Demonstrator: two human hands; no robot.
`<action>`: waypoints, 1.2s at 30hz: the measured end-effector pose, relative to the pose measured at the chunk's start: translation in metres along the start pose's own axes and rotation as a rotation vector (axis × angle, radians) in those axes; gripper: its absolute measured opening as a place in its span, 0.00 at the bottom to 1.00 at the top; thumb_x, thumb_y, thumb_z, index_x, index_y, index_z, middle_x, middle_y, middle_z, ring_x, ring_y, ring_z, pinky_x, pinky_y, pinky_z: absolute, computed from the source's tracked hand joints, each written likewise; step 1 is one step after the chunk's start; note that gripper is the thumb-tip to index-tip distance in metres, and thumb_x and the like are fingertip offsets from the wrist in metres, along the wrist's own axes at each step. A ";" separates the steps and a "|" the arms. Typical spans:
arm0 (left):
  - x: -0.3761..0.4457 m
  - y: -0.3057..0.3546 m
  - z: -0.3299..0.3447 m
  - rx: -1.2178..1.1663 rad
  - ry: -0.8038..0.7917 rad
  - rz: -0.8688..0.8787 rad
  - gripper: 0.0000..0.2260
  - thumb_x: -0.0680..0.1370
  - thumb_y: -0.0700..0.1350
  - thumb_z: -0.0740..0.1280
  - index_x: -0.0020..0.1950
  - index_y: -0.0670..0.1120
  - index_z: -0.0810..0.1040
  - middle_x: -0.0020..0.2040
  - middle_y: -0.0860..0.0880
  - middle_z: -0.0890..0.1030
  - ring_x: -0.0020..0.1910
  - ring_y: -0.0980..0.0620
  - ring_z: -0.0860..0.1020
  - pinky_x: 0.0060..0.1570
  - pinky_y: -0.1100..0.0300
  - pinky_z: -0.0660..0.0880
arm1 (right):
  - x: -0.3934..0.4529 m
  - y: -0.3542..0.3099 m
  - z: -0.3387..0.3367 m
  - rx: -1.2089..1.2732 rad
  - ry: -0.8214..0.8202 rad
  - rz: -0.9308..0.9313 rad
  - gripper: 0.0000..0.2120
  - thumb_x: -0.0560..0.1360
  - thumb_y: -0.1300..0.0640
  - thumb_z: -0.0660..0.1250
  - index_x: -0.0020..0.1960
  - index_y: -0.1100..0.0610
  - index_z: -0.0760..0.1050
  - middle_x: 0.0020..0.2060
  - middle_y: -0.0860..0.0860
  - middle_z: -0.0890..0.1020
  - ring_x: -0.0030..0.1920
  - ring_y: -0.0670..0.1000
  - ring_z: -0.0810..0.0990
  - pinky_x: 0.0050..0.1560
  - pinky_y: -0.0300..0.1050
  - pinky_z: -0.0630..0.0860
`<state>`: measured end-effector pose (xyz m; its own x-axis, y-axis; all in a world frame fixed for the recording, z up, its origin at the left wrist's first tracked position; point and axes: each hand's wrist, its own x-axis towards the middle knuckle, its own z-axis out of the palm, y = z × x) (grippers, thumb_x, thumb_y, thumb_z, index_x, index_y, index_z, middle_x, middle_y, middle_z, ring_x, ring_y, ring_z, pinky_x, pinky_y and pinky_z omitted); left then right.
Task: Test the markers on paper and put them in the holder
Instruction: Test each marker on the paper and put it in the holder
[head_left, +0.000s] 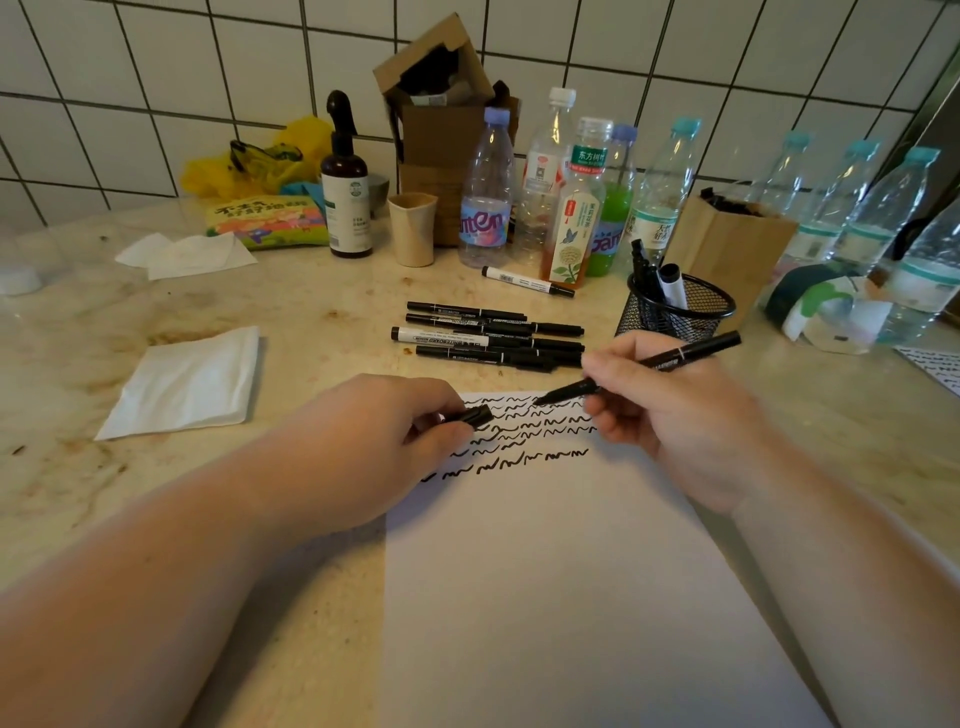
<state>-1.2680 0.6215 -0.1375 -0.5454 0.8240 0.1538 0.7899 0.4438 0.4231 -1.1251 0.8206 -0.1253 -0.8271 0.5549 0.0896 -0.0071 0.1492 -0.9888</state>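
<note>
A white sheet of paper (561, 561) lies in front of me, its top covered with rows of black squiggles. My right hand (670, 410) grips an uncapped black marker (675, 357), tip just above the top row of squiggles. My left hand (374, 441) rests on the paper's upper left corner and pinches the black cap (475, 417). Several capped markers (493, 335) lie in a row beyond the paper. One white-barrelled marker (527, 281) lies apart, further back. A black mesh holder (675, 309) at the right holds a few markers.
Several plastic bottles (485, 192) and cardboard boxes (441, 130) crowd the back by the tiled wall. A brown spray bottle (345, 192), a paper cup (413, 228) and a snack bag (265, 221) stand left of them. White napkins (184, 384) lie at the left.
</note>
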 end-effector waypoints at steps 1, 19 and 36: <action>0.000 0.001 0.000 -0.011 0.006 0.005 0.09 0.79 0.60 0.60 0.56 0.62 0.77 0.39 0.60 0.80 0.37 0.68 0.75 0.29 0.69 0.66 | -0.002 -0.002 0.003 0.068 -0.048 -0.011 0.05 0.72 0.54 0.72 0.40 0.55 0.83 0.32 0.56 0.82 0.33 0.52 0.79 0.34 0.42 0.77; 0.000 0.003 -0.002 -0.108 0.050 0.026 0.09 0.78 0.59 0.62 0.54 0.62 0.78 0.38 0.60 0.79 0.43 0.68 0.74 0.31 0.70 0.65 | -0.010 -0.007 0.010 0.124 -0.206 0.005 0.07 0.67 0.57 0.73 0.44 0.57 0.85 0.37 0.59 0.85 0.37 0.55 0.84 0.38 0.44 0.80; -0.002 0.008 -0.004 -0.246 -0.001 0.013 0.10 0.79 0.55 0.64 0.38 0.60 0.77 0.35 0.64 0.79 0.31 0.63 0.73 0.31 0.71 0.68 | -0.010 -0.005 0.009 0.093 -0.208 -0.075 0.11 0.66 0.54 0.75 0.45 0.59 0.85 0.34 0.57 0.84 0.36 0.54 0.82 0.37 0.42 0.78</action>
<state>-1.2616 0.6219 -0.1309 -0.5357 0.8291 0.1599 0.7044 0.3344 0.6261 -1.1222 0.8066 -0.1221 -0.9203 0.3631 0.1459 -0.1163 0.1022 -0.9879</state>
